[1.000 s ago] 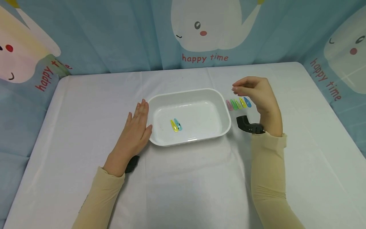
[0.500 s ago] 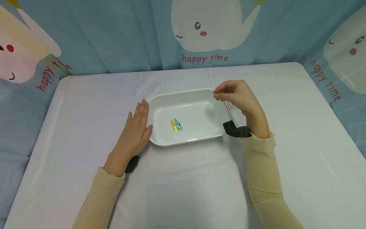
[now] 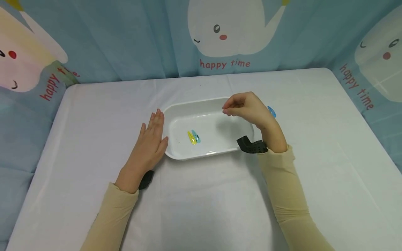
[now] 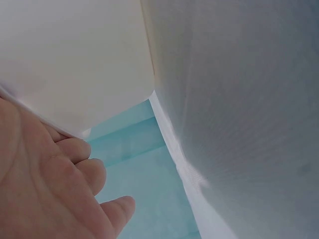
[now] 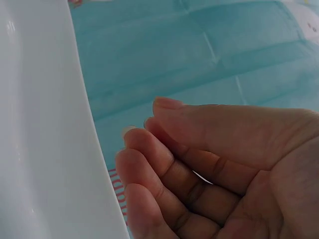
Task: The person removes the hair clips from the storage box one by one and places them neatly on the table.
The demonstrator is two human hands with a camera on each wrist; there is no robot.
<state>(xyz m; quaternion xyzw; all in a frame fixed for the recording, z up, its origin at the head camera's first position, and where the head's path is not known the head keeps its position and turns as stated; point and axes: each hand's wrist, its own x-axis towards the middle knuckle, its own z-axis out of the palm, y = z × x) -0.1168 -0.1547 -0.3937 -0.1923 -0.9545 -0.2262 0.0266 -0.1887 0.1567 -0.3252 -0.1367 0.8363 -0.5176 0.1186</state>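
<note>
A white rectangular tray (image 3: 207, 153) lies on the table. In it, left of the middle, a yellow hair clip (image 3: 191, 138) and a light blue hair clip (image 3: 196, 136) lie side by side. My left hand (image 3: 146, 150) rests its straight fingers against the tray's left end; the left wrist view shows the fingertips at the tray wall (image 4: 75, 64). Over the tray's right part is my right hand (image 3: 248, 108), thumb and index fingertips together, other fingers curled. I cannot tell whether a clip is between them. A blue hair clip (image 3: 272, 111) shows behind this hand, which hides the clips beside it.
A white cloth (image 3: 194, 209) covers the table. Behind its far edge hangs a blue curtain (image 3: 132, 42) with cartoon prints. A black wrist mount (image 3: 251, 145) on the right arm overlaps the tray's front right corner in the head view.
My right hand has moved left from above the row of hair clips to over the tray, covering most of the row. The left hand and the two clips in the tray stay put.
</note>
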